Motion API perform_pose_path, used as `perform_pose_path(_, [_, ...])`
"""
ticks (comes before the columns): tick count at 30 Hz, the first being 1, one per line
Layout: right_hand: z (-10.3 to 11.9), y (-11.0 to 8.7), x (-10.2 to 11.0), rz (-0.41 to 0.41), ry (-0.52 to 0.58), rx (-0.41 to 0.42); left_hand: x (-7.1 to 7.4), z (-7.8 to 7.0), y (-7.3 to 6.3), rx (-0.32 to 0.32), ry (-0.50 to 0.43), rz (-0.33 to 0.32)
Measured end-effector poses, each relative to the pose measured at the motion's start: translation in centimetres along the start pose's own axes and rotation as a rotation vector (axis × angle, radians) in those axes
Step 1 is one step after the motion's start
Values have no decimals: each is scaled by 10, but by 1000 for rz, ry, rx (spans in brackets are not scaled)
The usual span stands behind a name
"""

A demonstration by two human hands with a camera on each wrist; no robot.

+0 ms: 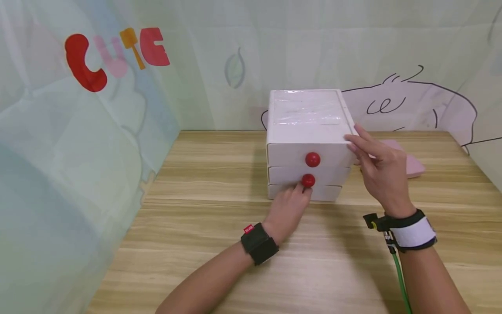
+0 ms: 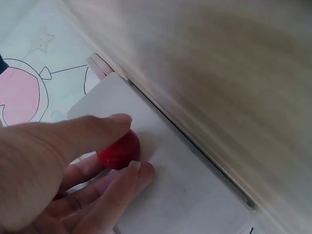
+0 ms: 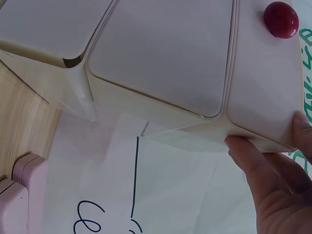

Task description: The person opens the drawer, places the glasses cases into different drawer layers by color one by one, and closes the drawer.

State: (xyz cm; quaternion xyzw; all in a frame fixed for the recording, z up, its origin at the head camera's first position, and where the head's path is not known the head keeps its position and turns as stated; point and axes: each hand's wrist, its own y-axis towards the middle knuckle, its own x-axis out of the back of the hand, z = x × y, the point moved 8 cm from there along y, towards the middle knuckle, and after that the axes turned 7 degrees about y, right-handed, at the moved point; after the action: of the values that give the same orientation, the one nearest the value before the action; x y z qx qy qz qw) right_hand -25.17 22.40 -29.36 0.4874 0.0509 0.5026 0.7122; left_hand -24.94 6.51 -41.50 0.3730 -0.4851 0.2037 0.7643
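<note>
A white box of stacked drawers (image 1: 306, 131) stands on the table, with a red knob (image 1: 313, 159) on its top drawer and another knob below. With thumb and fingertips, my left hand (image 1: 286, 211) pinches the bottom drawer's red knob (image 2: 118, 152), which the hand hides in the head view. That drawer front (image 2: 180, 195) sits low, close to the tabletop. My right hand (image 1: 386, 176) rests on the box's upper right corner, fingers extended over its top edge and side. In the right wrist view, a dark gap shows at one corner of the bottom drawer front (image 3: 44, 24).
A pink flat object (image 1: 415, 166) lies on the wooden table (image 1: 204, 174), right of the box and partly behind my right hand. Printed cloth (image 1: 219, 52) hangs behind and at the left. A green cable (image 1: 401, 279) runs from the right wrist strap.
</note>
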Motion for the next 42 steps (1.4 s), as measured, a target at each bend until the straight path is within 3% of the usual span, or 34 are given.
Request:
perform_pose_path(9, [-1,-1,1,-6,-5,-1,2,-5,5,39,35,-4])
perform_pose_path(23, [-2,-1,1,-7,7,-18,3,-3,4,60,-25,2])
perform_pose_path(28, [-2,1,2,-18,-5,-24,9,-4,4,52,-72,7])
perform_pose_path(42, [-4,0,2,-3,-1,-42,13,-9,-6,25,-39,-7])
